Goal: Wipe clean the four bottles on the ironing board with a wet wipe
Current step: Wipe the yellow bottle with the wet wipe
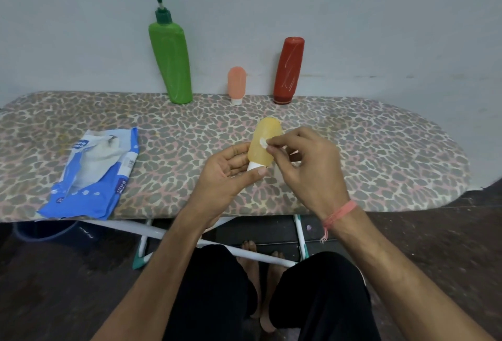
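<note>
My left hand (225, 175) grips a small yellow bottle (262, 143) by its white cap end, above the ironing board (353, 150). My right hand (304, 161) pinches a small white wet wipe (263, 142) against the bottle's side. At the back by the wall stand a tall green pump bottle (171, 61), a small pink bottle (237, 84) on its white cap, and a red bottle (288, 69) on its cap.
An opened blue and white wet wipe pack (92, 175) lies on the board's front left. The board has a leopard-print cover and white legs (163, 232). A grey wall rises behind it. My knees and bare feet are below, on a dark floor.
</note>
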